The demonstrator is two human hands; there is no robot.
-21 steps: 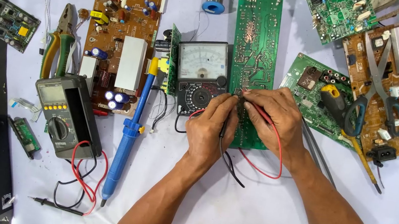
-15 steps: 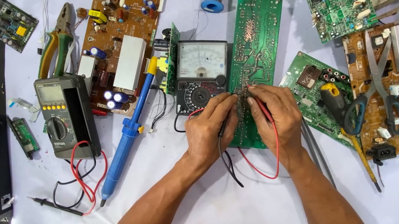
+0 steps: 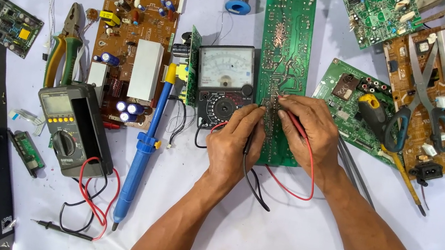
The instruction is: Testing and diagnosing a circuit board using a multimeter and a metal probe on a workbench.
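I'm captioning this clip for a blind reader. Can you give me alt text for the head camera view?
Two bare hands, left hand with a black probe and right hand with a red probe, press onto a long green circuit board on a white-covered table. An analog meter with a white dial sits beside it, among other boards and tools.

Long green circuit board (image 3: 286, 45), flat, solder-side up
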